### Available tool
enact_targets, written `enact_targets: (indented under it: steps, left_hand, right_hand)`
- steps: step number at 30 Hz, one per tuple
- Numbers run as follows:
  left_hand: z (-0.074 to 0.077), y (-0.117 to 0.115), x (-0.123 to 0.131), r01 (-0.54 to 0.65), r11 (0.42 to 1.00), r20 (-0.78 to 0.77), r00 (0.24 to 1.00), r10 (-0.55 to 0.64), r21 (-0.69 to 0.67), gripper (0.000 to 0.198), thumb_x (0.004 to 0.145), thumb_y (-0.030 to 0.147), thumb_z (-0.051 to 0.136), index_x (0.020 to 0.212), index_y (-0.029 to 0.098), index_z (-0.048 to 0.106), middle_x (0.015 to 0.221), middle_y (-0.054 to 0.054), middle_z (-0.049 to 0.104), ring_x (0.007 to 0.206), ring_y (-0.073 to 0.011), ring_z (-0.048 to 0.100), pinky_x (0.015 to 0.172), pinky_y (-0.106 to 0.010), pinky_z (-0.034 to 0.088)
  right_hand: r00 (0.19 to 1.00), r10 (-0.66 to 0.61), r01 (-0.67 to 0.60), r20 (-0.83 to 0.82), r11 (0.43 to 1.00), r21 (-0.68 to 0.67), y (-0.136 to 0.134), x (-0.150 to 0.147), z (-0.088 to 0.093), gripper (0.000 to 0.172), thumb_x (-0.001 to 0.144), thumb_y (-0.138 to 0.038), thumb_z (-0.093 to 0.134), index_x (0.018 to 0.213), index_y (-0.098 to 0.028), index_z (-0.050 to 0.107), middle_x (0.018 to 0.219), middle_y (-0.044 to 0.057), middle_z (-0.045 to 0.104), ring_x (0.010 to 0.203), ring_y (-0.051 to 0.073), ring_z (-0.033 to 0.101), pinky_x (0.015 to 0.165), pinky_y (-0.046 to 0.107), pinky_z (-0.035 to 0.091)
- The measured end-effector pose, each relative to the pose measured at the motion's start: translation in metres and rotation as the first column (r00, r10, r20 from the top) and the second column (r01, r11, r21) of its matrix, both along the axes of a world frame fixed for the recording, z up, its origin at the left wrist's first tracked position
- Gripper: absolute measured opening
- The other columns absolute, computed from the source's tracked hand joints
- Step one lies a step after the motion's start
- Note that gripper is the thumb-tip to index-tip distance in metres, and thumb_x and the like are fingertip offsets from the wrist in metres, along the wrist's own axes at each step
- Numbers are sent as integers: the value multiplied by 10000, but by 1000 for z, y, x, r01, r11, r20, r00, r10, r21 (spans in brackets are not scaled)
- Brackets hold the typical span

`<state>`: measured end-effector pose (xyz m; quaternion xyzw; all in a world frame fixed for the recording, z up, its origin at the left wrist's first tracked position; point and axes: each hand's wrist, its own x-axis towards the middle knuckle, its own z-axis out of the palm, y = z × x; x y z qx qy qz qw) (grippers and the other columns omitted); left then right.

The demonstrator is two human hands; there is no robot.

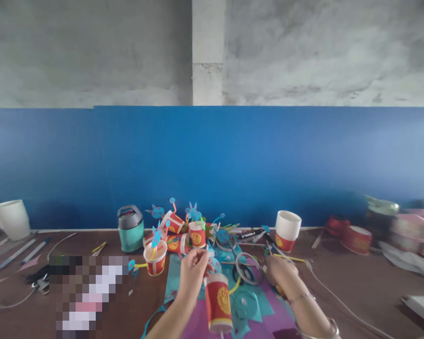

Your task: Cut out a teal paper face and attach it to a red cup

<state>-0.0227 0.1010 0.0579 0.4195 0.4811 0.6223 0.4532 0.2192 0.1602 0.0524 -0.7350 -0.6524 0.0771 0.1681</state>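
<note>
Cup (216,303), red paper with yellow emblem, one: near front of table, below the left hand, wide white rim facing away from the wearer; pale straw (222,334) at its narrow end. Left hand (194,268): fingers curled toward the thumb, beyond the rim; a pale scrap shows by the fingertips, though whether it is pinched cannot be told. Right hand (281,272): back uppermost, lowered among the clutter; fingers hidden, hold cannot be told. Blue cutout (214,266), with face: just past the rim, joined or loose unclear. Yellow straw (236,286), bent: beside the cup. Completed pieces, by appearance: upright cup (156,263) with blue cutout and straws; farther cup (198,238), likewise trimmed. Behind these, tipped cup (176,223), close to more cutouts and straws. Front piece, judged part-made: straw present, attachment of the cutout unconfirmed, no cutout visible on its red wall. Untrimmed stock: white-and-red cup (288,230) at right, apparently stacked, bearing no cutout on the side shown. Supplies, evidently unexhausted: teal sheets (247,303) over purple sheet (194,325); pale ring (239,262), possibly a tape roll, between the hands.
</note>
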Motion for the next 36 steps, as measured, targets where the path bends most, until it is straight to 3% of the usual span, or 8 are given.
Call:
enact_targets:
  steps: [6, 8, 10, 12, 23, 29, 32, 36]
  left_hand:
    - [-1, 0, 0, -21, 1000, -29, 999, 22, 18, 245, 634, 383, 655, 690, 149, 608, 489, 4, 614, 452, -126, 558, 440, -206, 425]
    - [-1, 0, 1, -25, 999, -64, 998, 27, 25, 235, 647, 374, 654, 682, 146, 611, 489, 2, 612, 450, -125, 556, 437, -204, 419]
    - [-1, -1, 3, -33, 999, -92, 995, 36, 37, 233, 658, 373, 659, 681, 145, 616, 496, 1, 614, 472, -132, 570, 445, -203, 422]
    - [-1, -3, 5, -29, 998, -125, 992, 36, 58, 240, 675, 381, 659, 687, 144, 621, 505, 0, 615, 493, -139, 583, 456, -204, 426]
    - [-9, -8, 7, 29, 976, -427, 902, 67, 215, 182, 758, 302, 565, 707, 153, 657, 622, -31, 657, 586, -164, 607, 568, -243, 447]
    - [-12, -1, 0, -59, 987, -301, 948, 101, 146, 265, 776, 403, 560, 746, 148, 628, 549, -8, 611, 514, -150, 569, 481, -222, 426]
    - [-12, -2, 0, -15, 984, -346, 935, 76, 177, 253, 775, 393, 579, 731, 152, 639, 570, -14, 629, 543, -149, 580, 520, -224, 434]
    - [-7, -6, 6, 47, 989, -292, 957, -4, 138, 230, 745, 380, 614, 720, 152, 642, 568, -14, 633, 561, -153, 593, 520, -221, 437]
  right_hand:
    - [996, 62, -58, 63, 997, -56, -12, -21, 34, 161, 720, -183, 575, 847, -140, 664, 891, 176, 711, 862, 322, 665, 664, 358, 449]
    - [982, 188, -188, 22, 982, -11, -25, -35, 50, 181, 775, -240, 520, 914, -208, 633, 893, 72, 715, 837, 228, 656, 646, 271, 421]
    - [888, 452, -443, -86, 890, 103, -38, -52, 61, 188, 805, -242, 485, 936, -206, 614, 837, 46, 711, 762, 188, 640, 610, 236, 386]
    - [840, 533, -518, -99, 843, 145, -51, -67, 65, 164, 797, -219, 480, 895, -200, 609, 741, 28, 697, 674, 170, 622, 560, 228, 341]
    - [899, 428, -438, 95, 890, 130, -60, -93, 54, 155, 811, -238, 486, 828, -209, 637, 784, 66, 731, 747, 226, 669, 541, 260, 266]
    - [902, 426, -432, 71, 892, 132, -64, -88, 63, 134, 795, -215, 499, 796, -210, 633, 734, 47, 722, 702, 204, 662, 530, 247, 263]
    - [888, 454, -460, 80, 881, 108, -65, -91, 63, 131, 776, -202, 503, 757, -214, 632, 713, 38, 719, 689, 198, 662, 522, 243, 267]
    - [940, 318, -332, 125, 935, 122, -57, -85, 61, 188, 824, -246, 459, 820, -213, 644, 787, 69, 731, 766, 232, 675, 556, 254, 328]
